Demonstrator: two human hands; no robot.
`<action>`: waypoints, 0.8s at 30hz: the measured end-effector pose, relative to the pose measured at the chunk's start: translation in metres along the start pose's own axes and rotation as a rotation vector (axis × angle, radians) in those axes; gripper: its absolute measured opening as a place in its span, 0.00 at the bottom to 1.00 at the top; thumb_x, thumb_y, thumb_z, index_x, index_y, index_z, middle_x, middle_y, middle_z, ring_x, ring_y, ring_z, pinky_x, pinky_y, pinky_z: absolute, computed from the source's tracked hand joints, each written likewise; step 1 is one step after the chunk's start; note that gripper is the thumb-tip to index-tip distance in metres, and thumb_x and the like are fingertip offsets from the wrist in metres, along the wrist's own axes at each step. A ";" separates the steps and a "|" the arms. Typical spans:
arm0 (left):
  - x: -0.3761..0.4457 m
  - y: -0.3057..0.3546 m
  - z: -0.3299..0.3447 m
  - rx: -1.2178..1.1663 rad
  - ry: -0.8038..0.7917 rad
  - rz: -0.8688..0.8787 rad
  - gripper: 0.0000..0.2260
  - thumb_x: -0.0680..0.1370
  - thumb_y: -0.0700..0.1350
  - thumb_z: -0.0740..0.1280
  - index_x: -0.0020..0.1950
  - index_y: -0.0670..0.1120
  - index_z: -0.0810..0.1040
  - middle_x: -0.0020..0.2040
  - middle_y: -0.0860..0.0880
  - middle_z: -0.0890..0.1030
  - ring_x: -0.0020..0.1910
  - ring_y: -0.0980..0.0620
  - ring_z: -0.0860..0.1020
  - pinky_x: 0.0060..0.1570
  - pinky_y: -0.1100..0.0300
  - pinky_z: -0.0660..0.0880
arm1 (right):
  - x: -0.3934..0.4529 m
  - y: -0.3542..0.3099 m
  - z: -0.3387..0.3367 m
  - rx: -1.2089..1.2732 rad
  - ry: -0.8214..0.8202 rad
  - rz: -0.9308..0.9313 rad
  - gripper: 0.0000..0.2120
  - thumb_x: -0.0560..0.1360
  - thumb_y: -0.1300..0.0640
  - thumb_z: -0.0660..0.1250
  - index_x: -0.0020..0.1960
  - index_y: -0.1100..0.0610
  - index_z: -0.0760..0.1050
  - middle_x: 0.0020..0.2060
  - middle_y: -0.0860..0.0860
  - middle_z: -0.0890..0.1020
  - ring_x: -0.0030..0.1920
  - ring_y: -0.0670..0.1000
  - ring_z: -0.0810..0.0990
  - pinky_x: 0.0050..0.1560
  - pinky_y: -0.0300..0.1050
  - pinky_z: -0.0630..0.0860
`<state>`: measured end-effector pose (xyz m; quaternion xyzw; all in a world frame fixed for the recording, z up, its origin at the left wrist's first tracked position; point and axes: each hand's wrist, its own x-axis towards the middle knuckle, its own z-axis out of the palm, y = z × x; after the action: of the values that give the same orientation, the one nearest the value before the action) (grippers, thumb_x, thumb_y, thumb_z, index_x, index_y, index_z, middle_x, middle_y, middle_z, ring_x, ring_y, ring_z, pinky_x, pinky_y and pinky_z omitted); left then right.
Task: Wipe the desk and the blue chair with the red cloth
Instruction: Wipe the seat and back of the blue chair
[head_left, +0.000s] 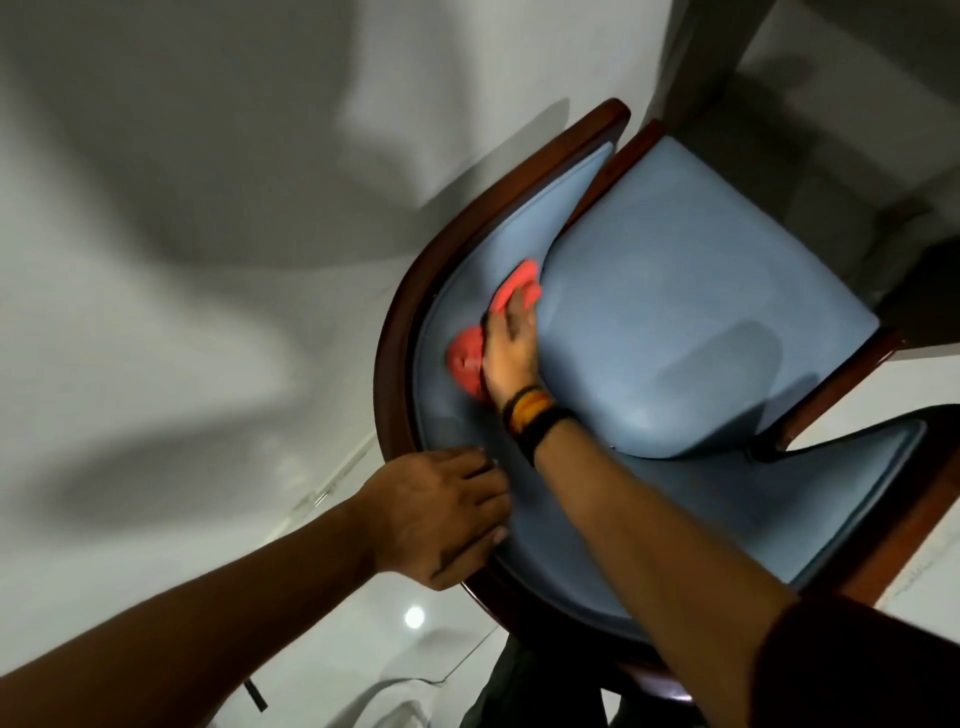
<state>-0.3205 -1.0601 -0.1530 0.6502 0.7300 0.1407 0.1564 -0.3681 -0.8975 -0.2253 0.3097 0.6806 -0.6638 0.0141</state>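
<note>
1. Our left hand (441, 512) rests with fingers curled over the wooden rim of the blue chair (691, 291), steadying it and holding nothing else.
2. Our right hand (511, 345) presses the red cloth (467, 361) flat against the padded inner backrest, just beside the seat.
3. We judge the chair wiping underway: the seat and right armrest look untouched. The counter is barely visible, so we cannot tell its state.

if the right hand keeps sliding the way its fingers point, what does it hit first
Probably the seat cushion's rear corner, where it meets the padded backrest. The right hand presses the red cloth there; depth is unclear.
</note>
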 end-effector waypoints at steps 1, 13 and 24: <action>0.000 0.000 -0.001 -0.011 0.008 -0.001 0.15 0.84 0.51 0.58 0.47 0.46 0.81 0.46 0.47 0.84 0.44 0.46 0.81 0.56 0.52 0.79 | -0.023 0.022 -0.010 -0.190 -0.099 -0.082 0.27 0.86 0.63 0.52 0.84 0.58 0.51 0.84 0.55 0.51 0.84 0.52 0.48 0.84 0.44 0.44; 0.000 0.004 -0.006 0.014 -0.043 -0.025 0.11 0.80 0.50 0.63 0.46 0.46 0.82 0.46 0.48 0.84 0.44 0.45 0.79 0.49 0.55 0.77 | 0.012 -0.034 0.037 0.019 0.207 0.058 0.32 0.82 0.66 0.54 0.82 0.67 0.44 0.82 0.65 0.40 0.84 0.60 0.39 0.78 0.33 0.31; -0.002 0.006 -0.004 0.084 0.028 0.037 0.16 0.82 0.45 0.61 0.58 0.35 0.83 0.57 0.36 0.82 0.57 0.34 0.82 0.62 0.42 0.79 | -0.108 0.053 -0.089 -0.563 -0.506 -0.014 0.32 0.82 0.63 0.60 0.83 0.59 0.54 0.84 0.58 0.49 0.85 0.55 0.49 0.77 0.32 0.42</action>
<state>-0.3165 -1.0616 -0.1471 0.6676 0.7253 0.1218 0.1162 -0.2223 -0.8639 -0.2161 0.1155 0.8136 -0.5061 0.2619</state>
